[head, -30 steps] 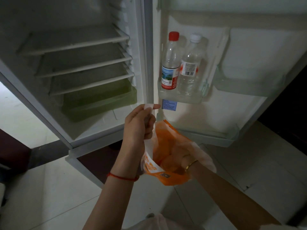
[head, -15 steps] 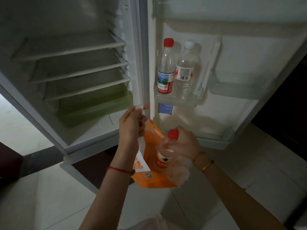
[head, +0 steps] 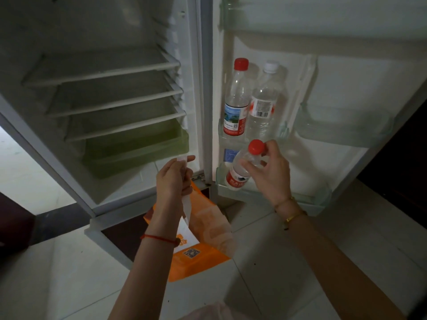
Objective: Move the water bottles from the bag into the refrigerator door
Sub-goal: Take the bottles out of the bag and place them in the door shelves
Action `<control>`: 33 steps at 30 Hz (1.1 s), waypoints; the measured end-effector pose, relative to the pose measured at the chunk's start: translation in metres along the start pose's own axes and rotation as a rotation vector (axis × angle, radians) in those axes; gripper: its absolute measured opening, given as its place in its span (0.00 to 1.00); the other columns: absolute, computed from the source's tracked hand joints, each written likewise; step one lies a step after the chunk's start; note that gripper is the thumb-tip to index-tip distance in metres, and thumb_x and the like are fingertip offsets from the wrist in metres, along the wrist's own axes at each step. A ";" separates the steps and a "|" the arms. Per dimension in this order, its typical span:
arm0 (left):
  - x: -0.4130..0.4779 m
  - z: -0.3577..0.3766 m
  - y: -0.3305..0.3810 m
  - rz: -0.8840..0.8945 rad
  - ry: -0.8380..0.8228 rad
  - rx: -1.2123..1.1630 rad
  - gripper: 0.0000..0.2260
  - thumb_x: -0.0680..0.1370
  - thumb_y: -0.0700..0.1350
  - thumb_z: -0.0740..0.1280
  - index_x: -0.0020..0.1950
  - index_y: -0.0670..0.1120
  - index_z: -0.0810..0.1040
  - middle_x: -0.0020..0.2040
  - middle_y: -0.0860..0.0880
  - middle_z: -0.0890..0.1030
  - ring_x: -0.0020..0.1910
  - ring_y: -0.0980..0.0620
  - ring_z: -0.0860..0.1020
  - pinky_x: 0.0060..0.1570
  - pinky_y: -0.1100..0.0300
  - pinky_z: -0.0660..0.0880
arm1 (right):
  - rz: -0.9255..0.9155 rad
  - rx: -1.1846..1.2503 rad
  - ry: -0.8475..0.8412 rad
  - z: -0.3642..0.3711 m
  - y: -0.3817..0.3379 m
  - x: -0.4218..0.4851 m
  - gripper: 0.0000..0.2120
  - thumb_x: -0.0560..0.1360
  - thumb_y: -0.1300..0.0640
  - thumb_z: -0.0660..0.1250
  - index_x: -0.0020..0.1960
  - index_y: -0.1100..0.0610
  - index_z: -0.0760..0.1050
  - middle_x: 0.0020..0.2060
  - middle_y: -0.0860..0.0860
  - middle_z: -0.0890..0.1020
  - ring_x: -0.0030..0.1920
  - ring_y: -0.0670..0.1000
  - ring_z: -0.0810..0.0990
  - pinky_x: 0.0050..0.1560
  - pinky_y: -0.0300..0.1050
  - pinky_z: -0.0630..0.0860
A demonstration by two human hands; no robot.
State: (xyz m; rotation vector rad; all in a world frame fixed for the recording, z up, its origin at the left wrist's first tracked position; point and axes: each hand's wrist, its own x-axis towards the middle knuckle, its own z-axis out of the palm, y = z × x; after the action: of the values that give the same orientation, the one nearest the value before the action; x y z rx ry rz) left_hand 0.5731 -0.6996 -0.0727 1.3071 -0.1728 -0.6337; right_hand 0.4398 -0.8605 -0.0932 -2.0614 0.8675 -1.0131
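Bag (head: 203,229) interior not visible, left forearm (head: 159,225) covers its left side, so remaining contents can't be told. Held bottle (head: 240,168) neck partly hidden by right hand (head: 270,174) fingers. Label text on door bottles (head: 249,102) too small to read; fridge top cut by frame edge.

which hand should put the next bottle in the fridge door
The right hand. It already grips a red-capped bottle just in front of the door shelves, while the left hand is holding up the orange bag by its handle.
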 end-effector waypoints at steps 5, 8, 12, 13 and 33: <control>0.003 -0.003 0.001 0.006 0.004 -0.002 0.12 0.82 0.39 0.57 0.52 0.43 0.81 0.25 0.52 0.68 0.20 0.59 0.60 0.20 0.67 0.57 | -0.022 -0.009 0.005 0.026 0.022 0.007 0.19 0.67 0.48 0.75 0.50 0.52 0.69 0.48 0.50 0.78 0.49 0.51 0.78 0.52 0.49 0.78; 0.007 -0.005 0.001 0.001 0.011 -0.005 0.13 0.82 0.39 0.57 0.51 0.43 0.81 0.25 0.52 0.68 0.19 0.59 0.60 0.19 0.67 0.57 | -0.055 -0.057 0.007 0.040 0.037 0.002 0.20 0.68 0.50 0.76 0.51 0.55 0.70 0.49 0.52 0.77 0.50 0.51 0.76 0.49 0.43 0.74; 0.014 -0.008 0.001 -0.011 0.028 -0.008 0.12 0.82 0.39 0.57 0.52 0.43 0.81 0.24 0.53 0.68 0.19 0.59 0.60 0.18 0.67 0.58 | -0.124 -0.152 0.005 0.057 0.057 -0.003 0.19 0.69 0.52 0.75 0.53 0.60 0.73 0.50 0.55 0.78 0.51 0.53 0.76 0.48 0.33 0.67; 0.015 -0.009 0.000 -0.009 0.027 -0.007 0.12 0.82 0.39 0.57 0.52 0.43 0.81 0.24 0.53 0.68 0.19 0.59 0.60 0.18 0.67 0.58 | -0.132 -0.168 -0.003 0.062 0.062 -0.004 0.19 0.70 0.52 0.75 0.54 0.60 0.73 0.50 0.55 0.78 0.51 0.53 0.76 0.49 0.34 0.67; 0.031 -0.006 -0.003 -0.016 0.016 0.033 0.11 0.82 0.41 0.58 0.53 0.42 0.81 0.25 0.52 0.69 0.21 0.58 0.61 0.19 0.66 0.59 | 0.037 -0.059 -0.120 0.114 0.111 0.038 0.27 0.72 0.52 0.73 0.68 0.57 0.69 0.58 0.56 0.78 0.60 0.54 0.75 0.61 0.41 0.70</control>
State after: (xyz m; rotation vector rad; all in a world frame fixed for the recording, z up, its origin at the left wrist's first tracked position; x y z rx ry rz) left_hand 0.5997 -0.7113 -0.0844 1.3462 -0.1602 -0.6363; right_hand 0.5244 -0.9207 -0.2197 -2.1242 0.8800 -0.8438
